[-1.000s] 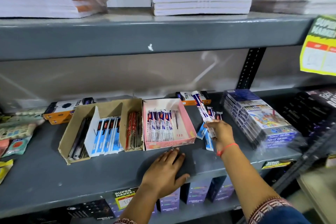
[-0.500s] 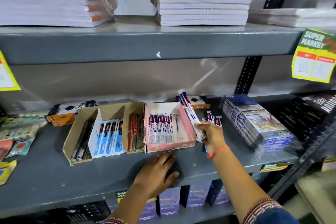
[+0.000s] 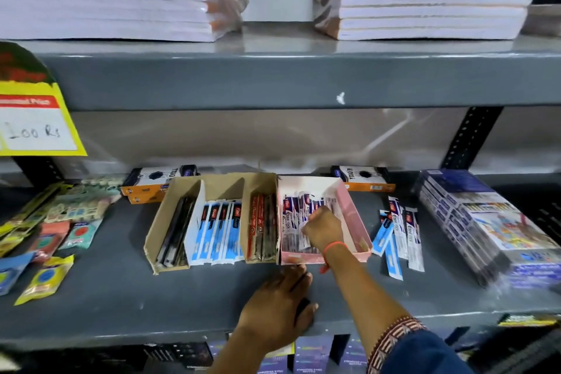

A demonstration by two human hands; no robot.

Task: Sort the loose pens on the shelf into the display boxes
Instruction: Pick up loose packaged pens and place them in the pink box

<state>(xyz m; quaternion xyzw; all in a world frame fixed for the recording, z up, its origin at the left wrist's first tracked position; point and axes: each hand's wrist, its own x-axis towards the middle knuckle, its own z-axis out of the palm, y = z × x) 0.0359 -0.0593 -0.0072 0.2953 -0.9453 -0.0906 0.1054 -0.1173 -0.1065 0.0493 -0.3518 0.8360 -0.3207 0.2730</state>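
- The right hand (image 3: 323, 229) is down inside the pink box (image 3: 353, 215), knuckles up, fingers curled over the row of wrapped pens there. They seem closed on a packet, but the back of the hand hides the tips, so I cannot tell for sure.
- The left hand (image 3: 280, 307) lies flat on the shelf (image 3: 115, 288) just in front of the pink box, fingers lightly spread, the tips touching or nearly touching the box's front wall, holding nothing.
- The pens already in the pink box (image 3: 293, 215) stand in a row under and to the left of the right fingers; the space to the right of them looks mostly bare.
- The loose pens (image 3: 397, 231) lie in a small untidy fan on the shelf to the right of the right wrist, outside the box and apart from it.
- Left of the right fingers sits the brown divided box (image 3: 170, 222), holding dark, blue and red pens in separate slots.
- Risk: a packet let go at a slant could lie across the row instead of slotting in beside its neighbours.
- Risk: the light card box could slide back if the left hand does not steady it.
- Risk: the loose fan mixes blue packets with purple-and-white ones, so a hasty grab could put a pen in the wrong box.
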